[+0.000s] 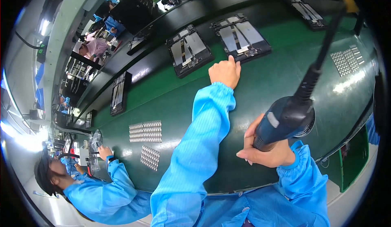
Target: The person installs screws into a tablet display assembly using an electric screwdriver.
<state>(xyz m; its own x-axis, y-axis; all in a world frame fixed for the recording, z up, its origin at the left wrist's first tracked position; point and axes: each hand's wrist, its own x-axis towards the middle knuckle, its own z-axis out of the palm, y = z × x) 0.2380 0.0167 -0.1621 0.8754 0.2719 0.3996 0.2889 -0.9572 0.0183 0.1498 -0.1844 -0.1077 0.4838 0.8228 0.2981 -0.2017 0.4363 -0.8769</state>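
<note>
My left hand (225,73) reaches forward with curled fingers, gripping the near edge of a black tray (254,56). In that tray lies a flat device (236,33) with grey panels and dark ribbon strips. My right hand (269,151) is wrapped around a dark blue electric screwdriver (273,123), whose thick black cord (321,56) rises toward the upper right. The tool's lower end is hidden behind its body and my fingers. Partly covered by it is a round, silver-rimmed dish (308,128). A similar loaded tray (189,51) sits just left of my left hand.
More loaded trays (119,93) stand along the line, one at the far right (307,12). Sheets of small metal parts lie on the green bench (179,100): left (145,131), lower left (150,158) and right (346,62). A co-worker in blue (102,194) works at the left.
</note>
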